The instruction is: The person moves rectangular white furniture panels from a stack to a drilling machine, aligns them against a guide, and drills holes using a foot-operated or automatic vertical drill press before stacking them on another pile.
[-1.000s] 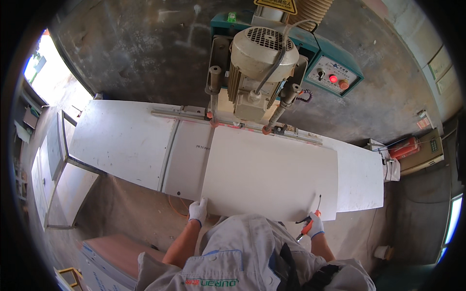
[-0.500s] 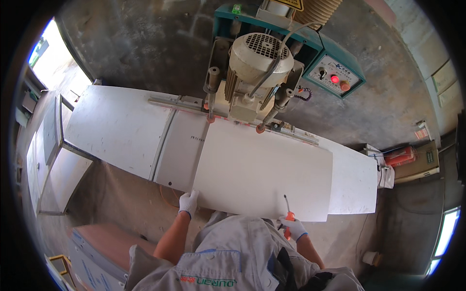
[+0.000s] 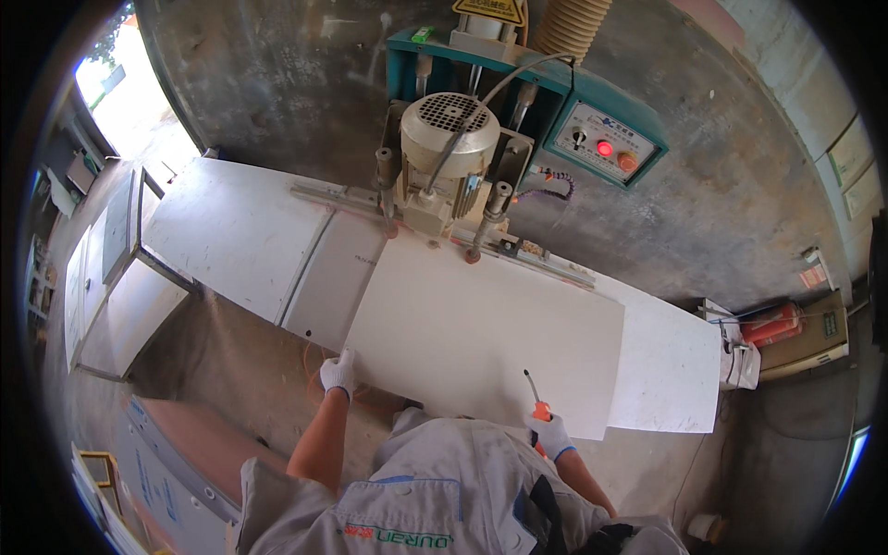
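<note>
A large white board (image 3: pixel 481 338) lies on the long white worktable, its near edge reaching toward my body. My gloved left hand (image 3: pixel 339 372) is closed on the board's near left corner, with the thumb on top and the other fingers mostly hidden. By the near right part of the board, my gloved right hand (image 3: pixel 552 433) is closed around a screwdriver (image 3: pixel 541 409) with an orange handle. Its thin shaft points up and away from me, over the board. Beyond the far edge stands a machine with a pale motor (image 3: pixel 449 139) and two upright clamps with reddish pads.
The white worktable (image 3: pixel 231 240) runs left and right past the board, with a grey plate (image 3: pixel 338 277) set in it. A teal control box (image 3: pixel 606 139) with a lit red button hangs at the upper right. A red cylinder (image 3: pixel 772 324) lies far right; stacked panels (image 3: pixel 176 453) stand lower left.
My view has shifted and tilted, so the machine appears farther left and the board more slanted. Both hands keep their holds on the board corner and the screwdriver.
</note>
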